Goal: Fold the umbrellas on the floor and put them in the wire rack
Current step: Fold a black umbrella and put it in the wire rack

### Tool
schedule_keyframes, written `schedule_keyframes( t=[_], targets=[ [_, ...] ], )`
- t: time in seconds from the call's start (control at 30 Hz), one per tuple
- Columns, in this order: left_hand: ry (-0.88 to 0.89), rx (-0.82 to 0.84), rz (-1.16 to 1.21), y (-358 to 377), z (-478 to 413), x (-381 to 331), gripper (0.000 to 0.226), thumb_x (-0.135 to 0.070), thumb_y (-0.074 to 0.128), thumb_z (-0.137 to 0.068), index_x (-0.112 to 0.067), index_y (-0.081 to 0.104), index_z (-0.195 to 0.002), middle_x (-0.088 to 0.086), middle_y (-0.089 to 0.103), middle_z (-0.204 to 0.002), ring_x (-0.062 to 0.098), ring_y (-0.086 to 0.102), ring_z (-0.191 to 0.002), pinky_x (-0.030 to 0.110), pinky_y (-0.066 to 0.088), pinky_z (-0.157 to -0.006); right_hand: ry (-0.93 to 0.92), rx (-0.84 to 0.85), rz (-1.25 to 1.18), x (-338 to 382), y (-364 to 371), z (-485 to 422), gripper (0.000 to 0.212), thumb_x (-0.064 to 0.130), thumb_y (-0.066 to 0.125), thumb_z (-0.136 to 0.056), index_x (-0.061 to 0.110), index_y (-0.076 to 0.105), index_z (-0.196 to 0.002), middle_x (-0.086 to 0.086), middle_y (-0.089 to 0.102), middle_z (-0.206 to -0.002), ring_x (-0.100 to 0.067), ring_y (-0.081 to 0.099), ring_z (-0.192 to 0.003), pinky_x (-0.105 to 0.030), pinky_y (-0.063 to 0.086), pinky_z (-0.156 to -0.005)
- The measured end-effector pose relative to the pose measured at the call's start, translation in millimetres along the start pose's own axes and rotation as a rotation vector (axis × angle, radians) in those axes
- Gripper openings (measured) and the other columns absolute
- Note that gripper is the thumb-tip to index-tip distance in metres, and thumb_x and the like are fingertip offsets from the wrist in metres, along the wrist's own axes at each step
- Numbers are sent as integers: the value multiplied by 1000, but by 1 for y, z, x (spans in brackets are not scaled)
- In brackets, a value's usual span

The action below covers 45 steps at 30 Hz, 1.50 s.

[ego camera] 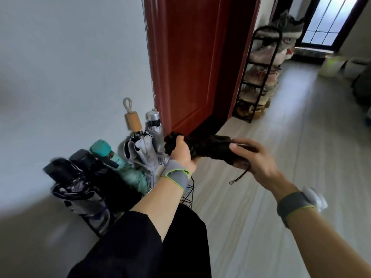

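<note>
Holding, head view: black umbrella [208,149], folded, level, above the floor [261,217].
Left hand [181,153]: fingers curled round one bunched end.
Right hand [253,155]: fingers wrapped round the other end, cord [240,177] dangling below.
Rack [187,194]: at the wall [70,57], under the left forearm; upright in it, a dark umbrella [68,177], teal umbrella [128,173], wood-handled umbrella [133,121] and silver-capped umbrella [153,117].
Door [190,57]: red, behind.
Shoe rack [259,77]: beyond.

The left hand [181,155] and right hand [255,159] hide parts of the black umbrella [210,147]. The left forearm [160,201] and stored umbrellas [138,149] hide most of the wire rack [187,195]. The far shoes [261,73] are blurred.
</note>
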<state>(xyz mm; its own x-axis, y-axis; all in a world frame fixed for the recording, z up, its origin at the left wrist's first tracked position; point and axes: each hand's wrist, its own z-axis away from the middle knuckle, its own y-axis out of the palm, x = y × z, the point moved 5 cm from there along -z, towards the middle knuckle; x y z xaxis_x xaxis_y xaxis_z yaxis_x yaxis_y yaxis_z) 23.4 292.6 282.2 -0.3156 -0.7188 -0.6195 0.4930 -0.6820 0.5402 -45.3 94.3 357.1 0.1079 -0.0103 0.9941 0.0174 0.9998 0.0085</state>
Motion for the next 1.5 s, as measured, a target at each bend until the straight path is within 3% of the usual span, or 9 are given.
schedule_keyframes(
  t=[0.07, 0.23, 0.37, 0.5, 0.57, 0.7, 1.0, 1.23, 1.5],
  targets=[
    [-13, 12, 122, -11, -9, -4, 44, -49, 56, -92, -20, 63, -124, 10, 69, -124, 32, 69, -102, 48, 63, -69, 10, -11, -204, -2, 12, -3, 63, 39, 82, -72, 19, 61, -128, -12, 72, -119, -27, 76, -95, -35, 59, -81],
    [-90, 79, 108, -19, 9, 6, 54, -54, 44, -101, -15, 58, -136, 17, 69, -120, 33, 72, -91, 37, 60, -57, -39, -54, -73, -10, 70, -15, 36, 26, 80, -88, 21, 60, -117, -12, 76, -110, -27, 75, -75, -36, 61, -67],
    [-222, 184, -417, -49, 36, 0, 84, -82, 27, -91, -9, 64, -111, 12, 77, -103, 29, 72, -70, 26, 48, -53, -117, -231, -27, 4, 84, -31, 31, 28, 76, -91, 19, 60, -116, -8, 75, -103, -25, 76, -67, -33, 62, -65],
    [312, 69, -1290, -89, 39, -35, 46, -57, 50, -97, -18, 62, -76, -1, 73, -73, 28, 64, -64, 32, 51, -60, -200, -239, 260, 21, 105, -46, 34, 36, 74, -90, 21, 55, -113, -1, 72, -99, -16, 74, -60, -32, 63, -65],
    [560, -1, -1562, -101, 36, -43, 23, -43, 57, -96, -23, 61, -84, -3, 69, -83, 28, 62, -82, 36, 52, -75, -182, -208, 372, 23, 121, -54, 44, 50, 72, -84, 20, 53, -112, -2, 71, -95, -21, 75, -66, -41, 64, -72],
    [621, -22, -1772, -108, 28, -31, 20, -43, 56, -94, -27, 55, -105, -2, 66, -112, 27, 64, -102, 37, 52, -81, -169, -190, 513, 17, 149, -65, 53, 63, 61, -77, 20, 46, -102, -9, 69, -93, -35, 73, -77, -47, 62, -75],
    [762, -242, -1924, -96, 13, -36, 43, -55, 39, -102, -16, 59, -103, 10, 70, -97, 35, 66, -92, 35, 40, -64, -214, -222, 672, 23, 174, -73, 43, 49, 61, -94, 12, 41, -101, -17, 70, -89, -37, 70, -82, -41, 57, -72],
    [711, -85, -1953, -89, 4, -41, 51, -66, 49, -92, -18, 52, -74, 3, 60, -77, 32, 65, -79, 31, 40, -61, -223, -251, 787, 23, 164, -74, 40, 44, 60, -97, 10, 39, -101, -19, 66, -96, -40, 62, -90, -35, 37, -68],
    [724, -152, -2026, -84, -1, -41, 44, -54, 46, -101, -14, 63, -98, 10, 69, -99, 34, 67, -92, 34, 42, -66, -252, -199, 804, 23, 183, -87, 40, 44, 60, -99, 11, 37, -99, -13, 54, -89, -42, 61, -93, -35, 34, -69]
  ],
)
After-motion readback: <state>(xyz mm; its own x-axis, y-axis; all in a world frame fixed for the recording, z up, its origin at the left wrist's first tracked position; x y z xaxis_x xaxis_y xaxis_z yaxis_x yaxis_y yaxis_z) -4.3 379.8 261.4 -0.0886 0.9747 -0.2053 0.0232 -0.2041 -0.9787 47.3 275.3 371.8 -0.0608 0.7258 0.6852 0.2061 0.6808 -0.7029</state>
